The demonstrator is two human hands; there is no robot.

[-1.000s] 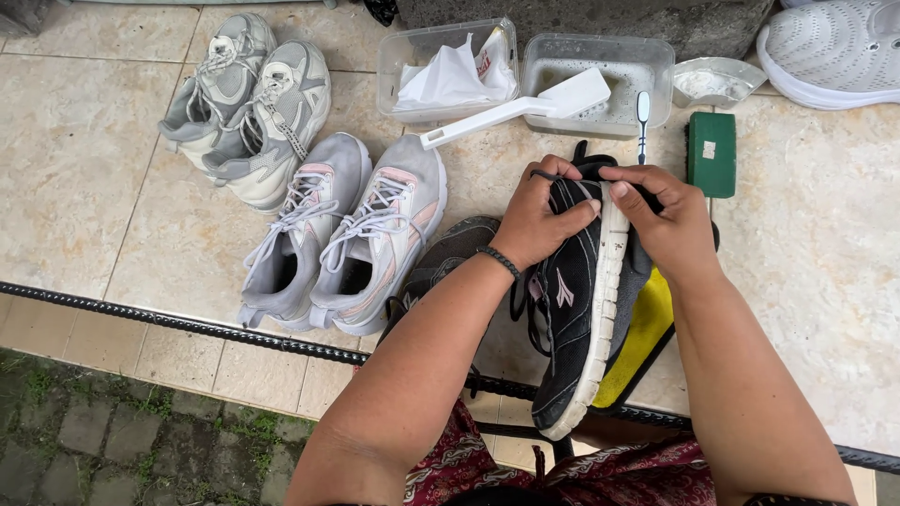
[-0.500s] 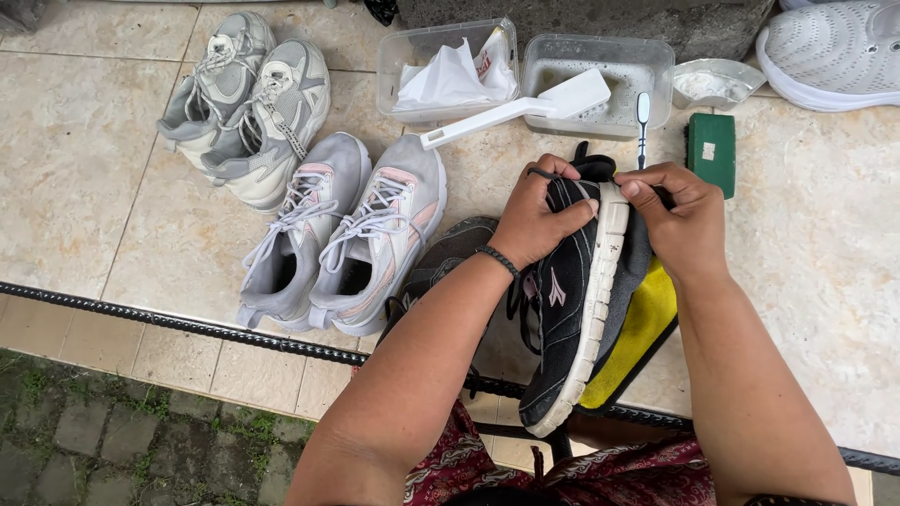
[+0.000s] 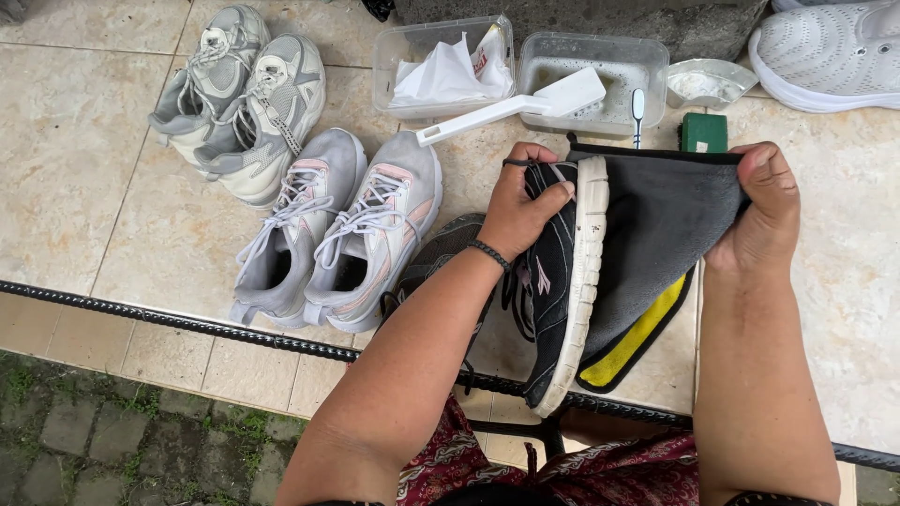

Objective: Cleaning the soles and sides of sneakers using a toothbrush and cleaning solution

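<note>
free: bare tile far left | blocked: grey sneakers, tubs, white brush ahead

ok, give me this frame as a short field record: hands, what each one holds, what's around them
left hand: grips a black shoe with a white sole, held on its side
right hand: pinches a dark grey cloth with a yellow underside, draped against the sole
surface: tiled ledge
nearby shoes: grey-pink pair, pale grey pair, white shoe
containers: two clear tubs, one with crumpled paper, one with a white brush across it
other: green block
</note>
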